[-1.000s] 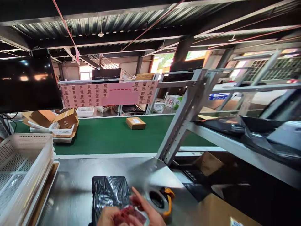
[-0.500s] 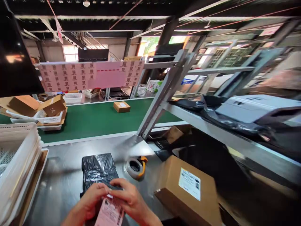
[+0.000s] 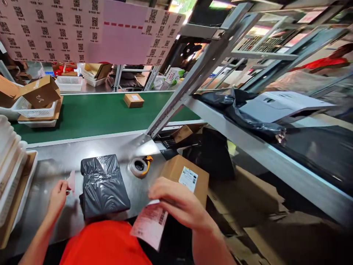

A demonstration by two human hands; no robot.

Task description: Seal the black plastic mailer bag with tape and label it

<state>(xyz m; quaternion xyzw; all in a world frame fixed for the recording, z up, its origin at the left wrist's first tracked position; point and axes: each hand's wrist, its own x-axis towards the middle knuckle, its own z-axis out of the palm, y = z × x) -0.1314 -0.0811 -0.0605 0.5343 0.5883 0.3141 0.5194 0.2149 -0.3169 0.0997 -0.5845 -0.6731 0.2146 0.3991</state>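
Observation:
A parcel wrapped in black plastic [image 3: 106, 187] lies on the metal table [image 3: 66, 226] in front of me. To its left, my left hand [image 3: 60, 191] pinches a small pinkish slip of paper [image 3: 71, 181]. My right hand [image 3: 175, 198], right of the parcel, is closed on the edge of a printed shipping label [image 3: 151, 225], which hangs down by my red shirt. Both hands are apart from the parcel. Beyond my right hand sits a roll of tape [image 3: 138, 167] with a yellow-orange piece at its side.
A labelled cardboard box [image 3: 202, 180] stands at the right, under a metal shelf [image 3: 242, 134]. White baskets [image 3: 11, 173] are stacked at the left. Behind the table runs a green conveyor belt [image 3: 96, 116] carrying a small brown box [image 3: 134, 100]. A printed code sheet [image 3: 124, 40] hangs above.
My hands, together over the parcel before, have moved apart. The label is now in my right hand and a small slip in my left. The view has tilted down.

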